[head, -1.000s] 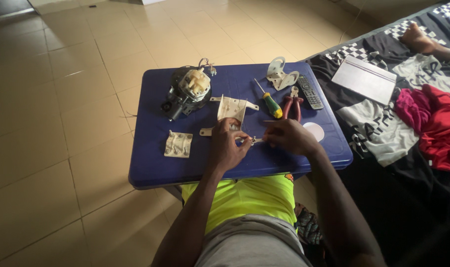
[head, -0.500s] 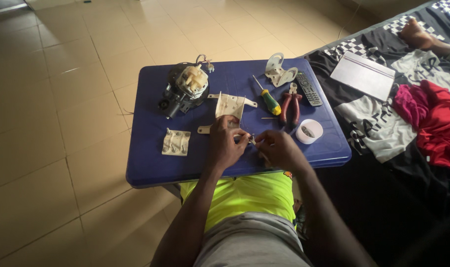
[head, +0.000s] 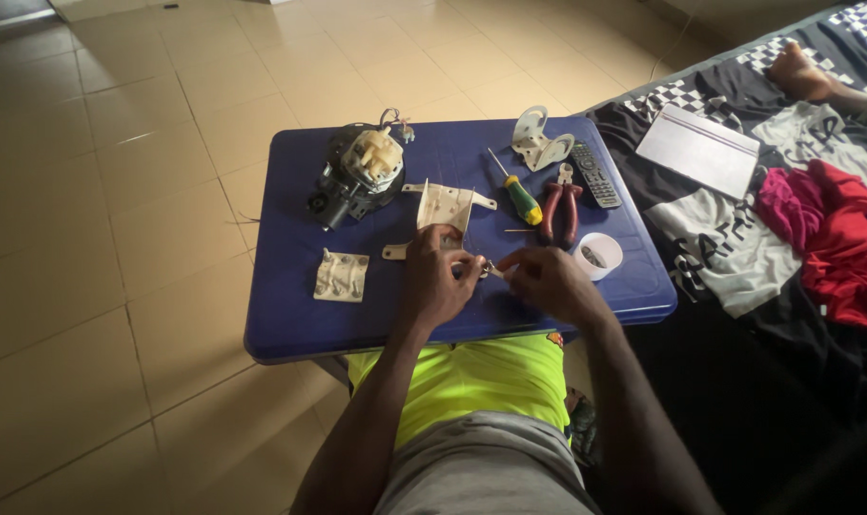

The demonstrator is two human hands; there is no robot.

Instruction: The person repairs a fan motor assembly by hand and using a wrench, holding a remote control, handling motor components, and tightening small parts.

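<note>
Over the near edge of a blue plastic table [head: 290, 324], my left hand [head: 438, 281] and my right hand [head: 548, 281] meet on a small metal part [head: 488, 269], pinched between the fingertips of both. Just beyond my left hand lies a cream plastic bracket [head: 445, 205]. A black electric motor with a cream top [head: 357, 172] stands at the far left of the table. A small cream plastic piece [head: 341, 277] lies to the left of my left hand.
A green-handled screwdriver [head: 519, 195], red-handled pliers [head: 559, 205], a black remote [head: 595, 175], a metal bracket [head: 538, 143] and a small white cup [head: 597, 256] lie on the table's right side. A bed [head: 738, 248] with clothes, a grey laptop [head: 698, 150] and another person's foot [head: 800, 72] is at right.
My right hand has drawn in from the right toward my left hand, and both now pinch the small part close together. The view has shifted slightly.
</note>
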